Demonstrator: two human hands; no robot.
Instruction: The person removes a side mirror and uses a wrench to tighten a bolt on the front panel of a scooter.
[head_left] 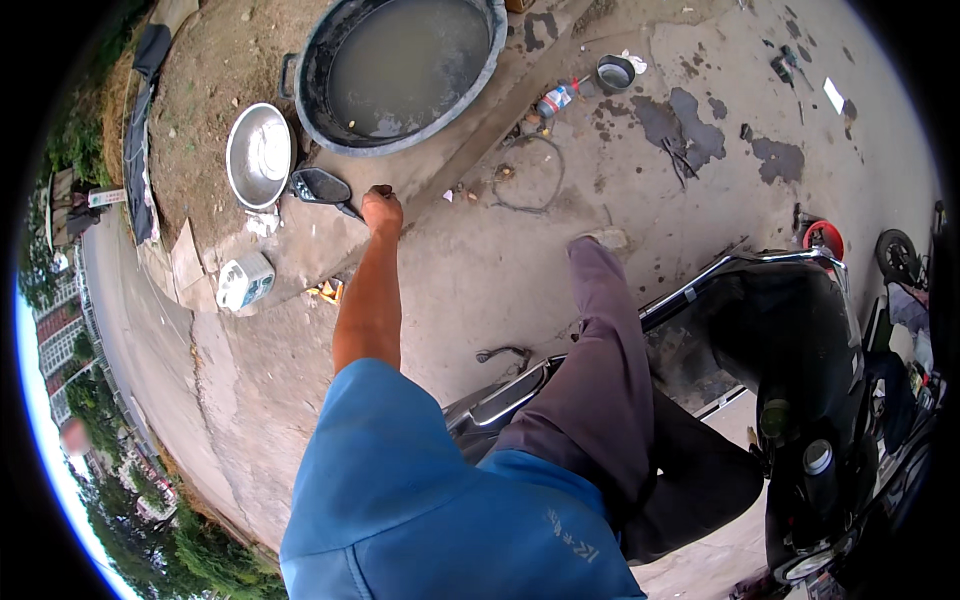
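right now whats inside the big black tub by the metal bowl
The big black tub holds murky grey-brown water with a few small bits floating near the lower edge. The water is too cloudy to show the bottom or anything sunk in it.

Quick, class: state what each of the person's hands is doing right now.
Left hand: closed, apparently gripping the stalk of the black mirror on the ground.
Right hand: not in view.

A large black basin [400,70] of murky water sits at upper centre, a metal bowl [259,155] beside it; a dark scooter [800,380] fills the lower right.
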